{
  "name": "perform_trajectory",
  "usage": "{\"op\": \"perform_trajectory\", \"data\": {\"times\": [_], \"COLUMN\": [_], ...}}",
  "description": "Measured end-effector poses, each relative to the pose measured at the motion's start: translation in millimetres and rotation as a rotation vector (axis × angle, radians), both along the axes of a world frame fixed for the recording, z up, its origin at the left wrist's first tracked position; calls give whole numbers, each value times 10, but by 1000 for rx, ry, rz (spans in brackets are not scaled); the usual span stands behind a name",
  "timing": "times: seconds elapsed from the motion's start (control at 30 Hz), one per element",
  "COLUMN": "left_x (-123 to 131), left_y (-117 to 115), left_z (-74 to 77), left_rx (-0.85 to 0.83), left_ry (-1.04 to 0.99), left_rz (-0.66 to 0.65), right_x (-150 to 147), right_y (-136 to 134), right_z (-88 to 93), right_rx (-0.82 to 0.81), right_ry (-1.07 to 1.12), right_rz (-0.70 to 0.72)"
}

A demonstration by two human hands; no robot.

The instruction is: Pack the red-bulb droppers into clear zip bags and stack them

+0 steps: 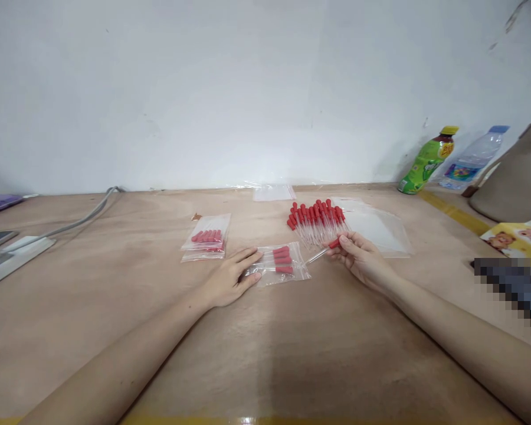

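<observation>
My left hand (230, 278) lies with its fingers spread over the left end of a clear zip bag (297, 270). Inside the bag are several glass droppers with red rubber bulbs (283, 260). Between the thumb and fingers of my right hand (358, 255) is a single dropper (319, 255), pinched at its red bulb. Its clear tip points left, close to the bag's right edge. Just behind my right hand is a heap of loose red-bulbed droppers (316, 218). Left of my left hand sit stacked bags of droppers (207, 236).
Flat clear bags (380, 230) lie right of the heap, and another bag (274, 192) lies by the wall. A green bottle (427, 162) and a water bottle (473, 159) stand back right. A grey cable (86, 218) runs to a power strip (15, 260) at left.
</observation>
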State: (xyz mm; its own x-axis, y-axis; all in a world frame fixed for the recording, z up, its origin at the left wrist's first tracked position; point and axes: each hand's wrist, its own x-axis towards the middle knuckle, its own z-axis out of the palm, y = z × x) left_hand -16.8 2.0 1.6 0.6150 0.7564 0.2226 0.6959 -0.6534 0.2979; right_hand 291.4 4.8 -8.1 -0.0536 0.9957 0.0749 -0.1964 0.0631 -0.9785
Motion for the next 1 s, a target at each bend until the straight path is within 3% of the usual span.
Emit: {"op": "perform_trajectory", "data": {"times": [0.13, 0.3, 0.4, 0.5, 0.67, 0.8, 1.0], "left_x": [5, -7, -16, -20, -21, -23, -22], "left_y": [-3, -6, 0, 4, 0, 4, 12], "left_z": [9, 1, -7, 1, 32, 30, 11], "left_rx": [3, -4, -6, -8, -23, -19, -1], "left_ry": [-1, 14, 22, 33, 68, 79, 83], "left_rz": [-5, 7, -4, -15, -25, -28, -31], "right_x": [-84, -149, -89, -31, -92, -210, -242], "right_y": [-47, -16, -22, -64, -99, -95, -40], "right_z": [3, -54, -75, -50, 43, 60, 78], "right_rx": [-32, 35, 93, 290, 719, 810, 913], "right_ry": [17, 1, -119, -480, -983, -1101, -1006], "right_rz": [84, -20, 95, 210, 156, 105, 209]}}
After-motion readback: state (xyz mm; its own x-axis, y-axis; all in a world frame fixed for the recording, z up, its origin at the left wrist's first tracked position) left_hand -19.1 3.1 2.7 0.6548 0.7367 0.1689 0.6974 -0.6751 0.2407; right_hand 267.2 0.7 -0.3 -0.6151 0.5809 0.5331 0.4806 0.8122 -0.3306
